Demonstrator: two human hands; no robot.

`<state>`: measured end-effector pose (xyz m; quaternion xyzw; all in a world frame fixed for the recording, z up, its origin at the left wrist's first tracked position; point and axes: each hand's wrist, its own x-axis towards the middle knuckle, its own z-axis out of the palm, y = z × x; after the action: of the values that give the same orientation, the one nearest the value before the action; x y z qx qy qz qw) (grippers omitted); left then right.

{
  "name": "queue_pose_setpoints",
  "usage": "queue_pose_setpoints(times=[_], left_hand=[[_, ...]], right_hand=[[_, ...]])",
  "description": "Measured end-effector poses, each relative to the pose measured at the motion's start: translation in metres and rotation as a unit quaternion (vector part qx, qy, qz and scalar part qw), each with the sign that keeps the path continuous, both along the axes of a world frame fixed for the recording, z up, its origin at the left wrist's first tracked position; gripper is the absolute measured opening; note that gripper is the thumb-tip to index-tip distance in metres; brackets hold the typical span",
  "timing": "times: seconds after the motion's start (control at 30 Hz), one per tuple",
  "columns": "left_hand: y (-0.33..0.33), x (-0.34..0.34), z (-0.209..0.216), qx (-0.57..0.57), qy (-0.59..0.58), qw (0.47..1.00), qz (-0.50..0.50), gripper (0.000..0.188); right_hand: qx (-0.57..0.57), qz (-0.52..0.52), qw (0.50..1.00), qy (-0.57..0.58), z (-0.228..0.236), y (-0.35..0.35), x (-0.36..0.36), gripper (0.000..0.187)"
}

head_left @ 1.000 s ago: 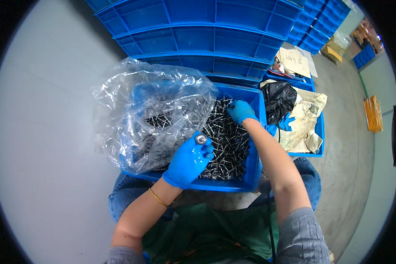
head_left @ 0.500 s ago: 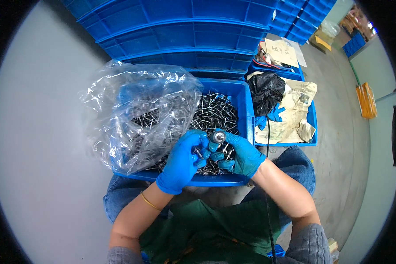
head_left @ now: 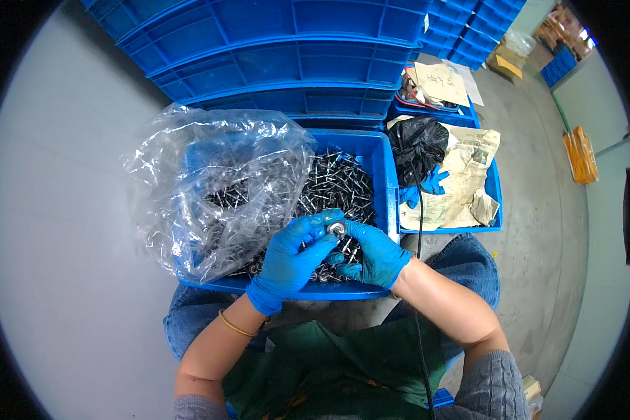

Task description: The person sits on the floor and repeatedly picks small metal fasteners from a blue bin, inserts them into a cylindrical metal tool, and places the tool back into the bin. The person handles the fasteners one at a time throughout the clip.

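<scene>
In blue gloves, both my hands meet over the front of a blue bin (head_left: 308, 291) filled with small dark metal pins (head_left: 337, 183). My right hand (head_left: 376, 253) is closed around a round metal piece (head_left: 337, 229) with a hole in its middle, its face turned up. Several loose pins show beneath it, near the curled lower fingers. Thumb and fingers of my left hand (head_left: 287, 257) come together at the left side of that round piece; what they pinch is hidden. A clear plastic bag (head_left: 224, 182) drapes over the bin's left part.
Stacked blue crates (head_left: 287, 63) rise behind the bin. To the right, another blue bin (head_left: 498, 203) holds brown paper (head_left: 455, 199), a black plastic bag (head_left: 418, 147) and a blue glove (head_left: 434, 182). A black cable (head_left: 420, 308) hangs past my right forearm. A pale wall (head_left: 56, 231) stands left.
My left hand has moved right and up to the round piece; the pin seen in its fingers before is now hidden. The right hand has shifted slightly left and lower with the round piece.
</scene>
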<state>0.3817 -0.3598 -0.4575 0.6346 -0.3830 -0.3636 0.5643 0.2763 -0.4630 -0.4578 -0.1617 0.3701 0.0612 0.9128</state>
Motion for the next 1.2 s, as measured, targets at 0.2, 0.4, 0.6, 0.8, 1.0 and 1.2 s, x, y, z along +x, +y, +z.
queue_pose_setpoints(times=[0.2, 0.4, 0.6, 0.8, 1.0, 1.2], left_hand=[[0.001, 0.012, 0.008, 0.102, 0.146, 0.984, -0.018, 0.020], [0.001, 0.010, 0.003, 0.098, 0.104, 0.990, -0.016, 0.013], [0.004, 0.009, -0.008, 0.064, 0.127, 0.990, 0.023, 0.007], [0.002, 0.008, 0.000, 0.079, 0.256, 0.960, 0.077, 0.008], [0.004, 0.008, -0.001, 0.055, 0.286, 0.951, 0.100, 0.009], [0.004, 0.007, 0.003, 0.055, 0.281, 0.953, 0.100, 0.010]], right_hand=[[0.004, 0.016, 0.999, -0.033, -0.006, -0.001, -0.003, 0.018], [-0.093, 0.011, 0.995, -0.016, -0.003, 0.003, -0.001, 0.018], [-0.353, -0.036, 0.934, -0.053, -0.008, 0.006, 0.003, 0.019], [-0.287, -0.013, 0.950, -0.123, -0.010, 0.001, -0.001, 0.021], [-0.381, -0.003, 0.908, -0.175, -0.011, 0.004, -0.002, 0.033], [-0.419, 0.025, 0.889, -0.185, -0.009, 0.000, -0.003, 0.037]])
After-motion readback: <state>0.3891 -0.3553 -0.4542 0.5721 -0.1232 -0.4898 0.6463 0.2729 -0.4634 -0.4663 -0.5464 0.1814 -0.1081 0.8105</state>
